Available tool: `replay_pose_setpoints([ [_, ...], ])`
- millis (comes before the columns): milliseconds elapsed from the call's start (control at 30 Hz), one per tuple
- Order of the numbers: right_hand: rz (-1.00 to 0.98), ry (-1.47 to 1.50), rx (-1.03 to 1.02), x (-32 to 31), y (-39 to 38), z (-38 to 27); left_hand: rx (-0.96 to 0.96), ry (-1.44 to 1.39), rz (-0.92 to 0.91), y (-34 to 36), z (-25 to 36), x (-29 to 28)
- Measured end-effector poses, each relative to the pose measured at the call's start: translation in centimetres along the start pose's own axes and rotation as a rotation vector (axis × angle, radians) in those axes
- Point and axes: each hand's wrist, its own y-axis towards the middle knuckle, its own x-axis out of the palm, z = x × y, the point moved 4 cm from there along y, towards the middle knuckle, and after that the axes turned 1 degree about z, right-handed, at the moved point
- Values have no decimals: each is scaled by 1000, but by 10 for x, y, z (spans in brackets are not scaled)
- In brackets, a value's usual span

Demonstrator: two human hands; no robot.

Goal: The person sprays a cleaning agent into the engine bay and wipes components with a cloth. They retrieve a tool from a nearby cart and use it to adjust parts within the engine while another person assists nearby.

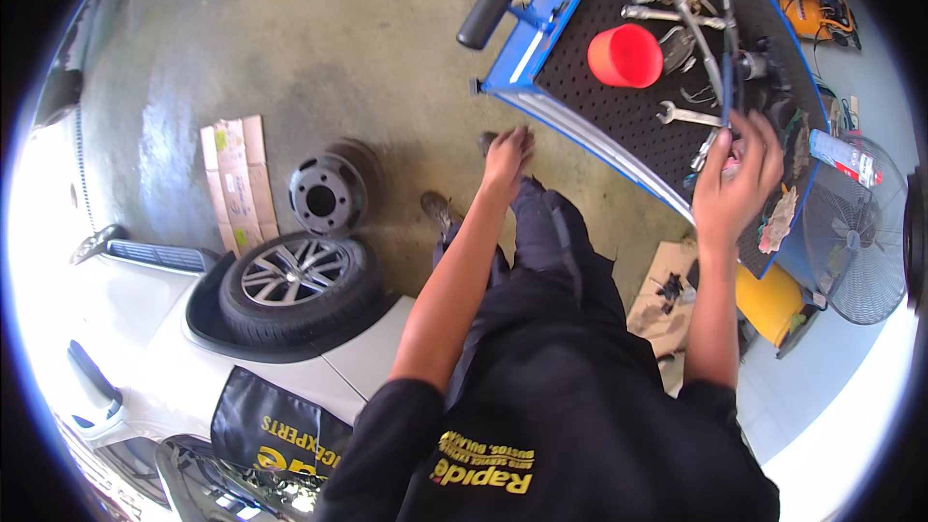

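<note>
My right hand (739, 172) is over the near right part of the tool cart, its fingers bent and blurred. A long dark bar-shaped tool (728, 68) reaches down to the fingertips; whether they grip it is unclear. Beside the thumb lies an open-end wrench (688, 115). More wrenches (667, 14) and metal parts are spread over the black perforated top (590, 106) of the blue cart, around a red cup (625, 56). Away from the cart, my left hand (509, 157) hangs above the floor in front of my legs, fingers loosely bent and holding nothing.
At left, a wheel with tire (295, 275) sits by the white car, near a bare steel rim (324, 195) and flattened cardboard (240, 179). A fan (853, 237), a yellow container (768, 304) and a yellow-orange machine (817, 16) stand right of the cart. A black handle (498, 0) juts from it.
</note>
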Motion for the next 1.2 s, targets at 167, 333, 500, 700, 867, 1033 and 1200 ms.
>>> replay_pose_setpoints([
  [167, -385, 270, -232, -13, -127, -35, 175, -420, 82, 42, -8, 62],
  [333, -660, 363, 222, 30, -200, -21, 227, -116, 95, 25, -18, 27],
  [500, -726, 366, 574, 67, -256, -7, 211, -6, 119, -31, -57, -56],
  [700, -788, 423, 705, 108, -302, -40, 183, 116, 114, -95, -85, -138],
  [867, -711, 230, 877, 155, -315, -78, 169, 162, 79, -114, -90, -169],
  [1033, -599, 191, 1177, 174, -326, -74, 132, 297, 102, -116, -83, -174],
  [1200, -297, 293, 970, 134, -322, -84, 137, 352, 174, -115, -76, -160],
])
